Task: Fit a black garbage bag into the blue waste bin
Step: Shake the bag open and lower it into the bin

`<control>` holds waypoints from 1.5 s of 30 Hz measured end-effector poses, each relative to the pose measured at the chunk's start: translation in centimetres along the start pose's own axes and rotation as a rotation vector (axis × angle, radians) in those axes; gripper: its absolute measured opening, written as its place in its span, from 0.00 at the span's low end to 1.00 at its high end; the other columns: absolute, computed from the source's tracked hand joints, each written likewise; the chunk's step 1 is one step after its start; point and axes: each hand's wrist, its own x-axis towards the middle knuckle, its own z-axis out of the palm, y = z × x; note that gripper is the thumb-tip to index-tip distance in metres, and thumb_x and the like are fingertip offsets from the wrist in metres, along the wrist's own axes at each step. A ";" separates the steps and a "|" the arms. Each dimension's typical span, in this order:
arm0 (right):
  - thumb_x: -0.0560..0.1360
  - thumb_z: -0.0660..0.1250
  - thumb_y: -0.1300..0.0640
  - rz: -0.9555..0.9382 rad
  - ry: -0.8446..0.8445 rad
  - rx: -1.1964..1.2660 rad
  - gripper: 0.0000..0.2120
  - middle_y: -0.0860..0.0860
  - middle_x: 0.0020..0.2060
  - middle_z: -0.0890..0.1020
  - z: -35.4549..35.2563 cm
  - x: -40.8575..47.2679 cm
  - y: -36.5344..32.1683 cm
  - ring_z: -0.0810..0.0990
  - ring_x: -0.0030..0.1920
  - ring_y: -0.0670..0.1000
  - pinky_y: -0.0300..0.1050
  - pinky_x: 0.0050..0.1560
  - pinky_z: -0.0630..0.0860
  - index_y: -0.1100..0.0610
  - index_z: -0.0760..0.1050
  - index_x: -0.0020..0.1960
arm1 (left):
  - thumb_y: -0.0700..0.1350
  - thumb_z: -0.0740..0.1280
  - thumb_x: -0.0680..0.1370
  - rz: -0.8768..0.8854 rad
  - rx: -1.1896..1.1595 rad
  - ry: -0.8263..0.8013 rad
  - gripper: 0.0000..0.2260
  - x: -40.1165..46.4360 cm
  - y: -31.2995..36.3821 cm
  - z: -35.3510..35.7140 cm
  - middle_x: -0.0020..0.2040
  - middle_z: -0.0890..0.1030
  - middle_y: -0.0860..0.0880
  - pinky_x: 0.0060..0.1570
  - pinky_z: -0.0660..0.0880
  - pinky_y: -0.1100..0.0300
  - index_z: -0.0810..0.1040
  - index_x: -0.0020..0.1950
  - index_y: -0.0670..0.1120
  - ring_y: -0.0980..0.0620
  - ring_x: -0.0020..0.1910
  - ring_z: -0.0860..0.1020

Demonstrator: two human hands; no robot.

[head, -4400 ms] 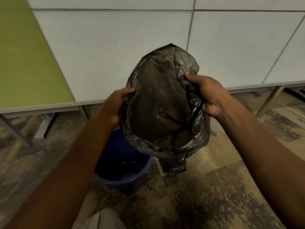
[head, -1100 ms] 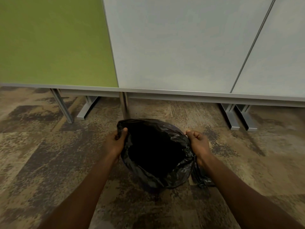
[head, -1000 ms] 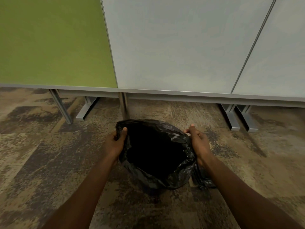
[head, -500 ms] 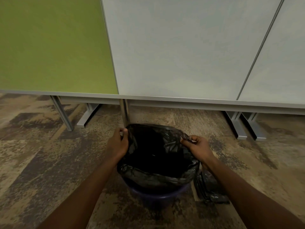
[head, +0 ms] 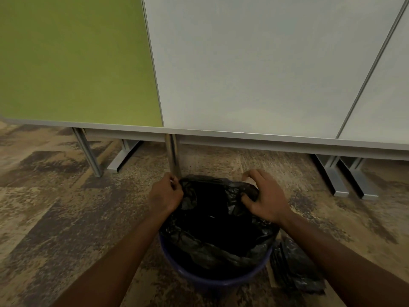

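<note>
Between your hands, black garbage bag [head: 218, 227] sat inside blue waste bin [head: 218, 281]. Left hand [head: 164, 196] pinched the far hem; right hand [head: 264, 198] clutched it opposite. Step: seating the mouth. Next, probably fold the hem over the rim.

Head camera looks steeply down, close above floor [head: 66, 218].

Both forearms are bare up to the frame's lower edge, with no sleeve, watch, ring or glove visible on the left hand [head: 164, 196] or on the right hand [head: 265, 198].
</note>
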 end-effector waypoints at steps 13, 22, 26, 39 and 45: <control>0.76 0.72 0.58 -0.112 -0.137 -0.213 0.19 0.54 0.58 0.82 2.7 4.3 -0.8 0.83 0.53 0.61 0.49 0.45 0.77 0.53 0.82 0.67 | 0.44 0.66 0.79 0.445 0.315 -0.170 0.21 1.4 -0.9 0.0 0.59 0.79 0.51 0.52 0.79 0.50 0.78 0.72 0.56 0.45 0.53 0.81; 0.74 0.55 0.50 0.164 -0.326 -0.134 0.29 0.53 0.63 0.79 3.9 5.0 -1.0 0.80 0.61 0.61 0.52 0.55 0.77 0.45 0.74 0.74 | 0.45 0.60 0.81 0.446 0.349 -0.326 0.21 3.1 0.0 0.1 0.65 0.82 0.44 0.59 0.76 0.50 0.73 0.74 0.55 0.42 0.61 0.80; 0.81 0.57 0.51 0.177 -0.357 -0.193 0.24 0.52 0.64 0.76 5.0 5.5 -0.8 0.81 0.59 0.61 0.54 0.55 0.79 0.42 0.72 0.76 | 0.45 0.60 0.81 0.422 0.312 -0.335 0.18 3.9 0.0 0.7 0.62 0.83 0.43 0.55 0.74 0.53 0.76 0.71 0.54 0.41 0.59 0.80; 0.80 0.62 0.40 0.312 -0.493 -0.297 0.18 0.56 0.62 0.83 5.3 8.1 -0.5 0.81 0.61 0.60 0.52 0.59 0.78 0.46 0.78 0.66 | 0.53 0.65 0.84 -0.003 -0.091 -0.382 0.14 4.8 -3.0 2.6 0.53 0.87 0.46 0.50 0.72 0.59 0.87 0.55 0.48 0.46 0.54 0.83; 0.77 0.65 0.34 0.368 -0.509 -0.177 0.22 0.53 0.62 0.84 5.0 6.8 1.6 0.81 0.62 0.58 0.49 0.56 0.76 0.45 0.81 0.64 | 0.48 0.69 0.83 -0.294 -0.422 -0.376 0.12 3.8 -3.9 2.2 0.49 0.88 0.42 0.57 0.78 0.55 0.88 0.44 0.46 0.45 0.51 0.85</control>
